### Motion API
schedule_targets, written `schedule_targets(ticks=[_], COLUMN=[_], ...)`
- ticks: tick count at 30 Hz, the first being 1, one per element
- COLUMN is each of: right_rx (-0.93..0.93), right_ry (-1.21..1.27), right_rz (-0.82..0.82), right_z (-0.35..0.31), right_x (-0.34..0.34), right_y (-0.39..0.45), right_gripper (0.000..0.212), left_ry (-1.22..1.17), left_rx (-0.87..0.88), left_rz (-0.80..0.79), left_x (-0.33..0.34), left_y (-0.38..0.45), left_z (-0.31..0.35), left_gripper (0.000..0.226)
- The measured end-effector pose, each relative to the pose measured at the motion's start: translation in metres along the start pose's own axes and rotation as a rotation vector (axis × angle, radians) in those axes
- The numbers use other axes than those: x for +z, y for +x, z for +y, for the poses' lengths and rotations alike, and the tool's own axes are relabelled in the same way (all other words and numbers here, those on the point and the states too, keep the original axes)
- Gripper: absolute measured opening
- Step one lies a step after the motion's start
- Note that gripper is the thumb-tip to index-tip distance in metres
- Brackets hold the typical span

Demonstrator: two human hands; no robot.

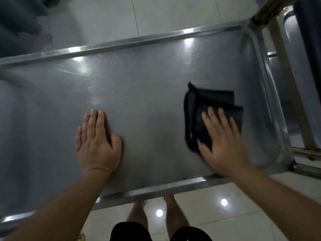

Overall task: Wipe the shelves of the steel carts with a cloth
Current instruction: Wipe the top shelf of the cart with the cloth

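Observation:
The top shelf of a steel cart fills most of the view, a shallow tray with a raised rim. A dark folded cloth lies on its right part. My right hand presses flat on the near half of the cloth, fingers straight and spread. My left hand rests flat on the bare steel left of the middle, fingers together, holding nothing.
A second steel cart stands against the right end, with a dark object on it at the top right. Pale floor tiles lie beyond the far rim. My legs stand at the near rim. Dark fabric hangs at the top left.

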State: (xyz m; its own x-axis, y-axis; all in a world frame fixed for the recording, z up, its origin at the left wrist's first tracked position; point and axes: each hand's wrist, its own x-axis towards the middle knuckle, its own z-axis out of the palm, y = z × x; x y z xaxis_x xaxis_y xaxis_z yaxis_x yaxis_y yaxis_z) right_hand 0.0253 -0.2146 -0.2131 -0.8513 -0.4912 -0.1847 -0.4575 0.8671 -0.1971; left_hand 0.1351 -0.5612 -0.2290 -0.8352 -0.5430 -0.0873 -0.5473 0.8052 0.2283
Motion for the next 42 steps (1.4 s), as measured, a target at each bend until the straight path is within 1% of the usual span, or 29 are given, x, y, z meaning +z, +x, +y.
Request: schedule_targets(ticks=[2, 4, 6, 8, 11, 14, 17, 20, 23, 25, 28, 32, 35, 39, 42], right_rx=[-0.020, -0.046, -0.068, -0.117, -0.170, -0.078, -0.014, -0.011, -0.074, -0.067, -0.020, -0.042, -0.103, -0.210, -0.281], right_ry=[-0.035, -0.059, -0.075, -0.084, -0.083, -0.105, -0.064, -0.089, -0.092, -0.045, -0.028, -0.071, -0.054, -0.007, -0.034], right_rz=[-0.067, -0.108, -0.129, -0.122, -0.033, 0.085, 0.052, -0.007, -0.006, -0.002, 0.001, 0.000, 0.004, -0.074, -0.124], right_z=[-0.006, -0.011, -0.012, -0.012, -0.016, -0.037, -0.057, -0.067, -0.073, -0.075, -0.088, -0.107, -0.115, -0.126, -0.125], right_x=[0.008, 0.013, 0.013, 0.012, 0.010, 0.004, -0.011, -0.031, -0.047, -0.047, -0.035, -0.011, 0.008, 0.030, 0.035], right_y=[-0.056, -0.091, -0.100, -0.084, -0.019, 0.078, 0.173, 0.242, 0.274, 0.277, 0.255, 0.174, 0.084, -0.036, -0.068], right_gripper=[0.083, 0.082, 0.082, 0.085, 0.092, 0.094, 0.092, 0.093, 0.097, 0.094, 0.089, 0.088, 0.087, 0.090, 0.091], left_ry=[-0.005, -0.002, 0.000, 0.004, 0.010, 0.008, 0.011, 0.012, 0.002, -0.004, 0.003, -0.012, -0.007, -0.021, -0.023], left_rx=[0.003, 0.013, 0.013, 0.007, 0.012, 0.011, 0.019, 0.019, 0.015, 0.013, 0.005, 0.006, 0.009, 0.006, 0.015], left_rz=[-0.004, -0.017, -0.026, -0.025, -0.027, -0.024, -0.012, -0.015, -0.015, -0.009, -0.017, -0.032, -0.041, -0.058, -0.055], left_x=[0.000, -0.001, -0.001, -0.002, -0.001, 0.001, 0.000, 0.001, 0.001, -0.001, -0.002, -0.002, -0.003, -0.004, -0.003], left_y=[-0.001, -0.002, -0.003, -0.001, 0.001, 0.000, 0.003, 0.003, 0.003, 0.004, 0.002, -0.002, -0.003, -0.007, -0.005], left_z=[0.001, 0.002, 0.003, 0.002, 0.003, 0.003, 0.000, 0.000, 0.001, 0.002, -0.001, -0.002, 0.000, 0.002, 0.004], left_gripper=[0.080, 0.080, 0.080, 0.080, 0.081, 0.081, 0.081, 0.081, 0.081, 0.081, 0.081, 0.081, 0.081, 0.081, 0.080])
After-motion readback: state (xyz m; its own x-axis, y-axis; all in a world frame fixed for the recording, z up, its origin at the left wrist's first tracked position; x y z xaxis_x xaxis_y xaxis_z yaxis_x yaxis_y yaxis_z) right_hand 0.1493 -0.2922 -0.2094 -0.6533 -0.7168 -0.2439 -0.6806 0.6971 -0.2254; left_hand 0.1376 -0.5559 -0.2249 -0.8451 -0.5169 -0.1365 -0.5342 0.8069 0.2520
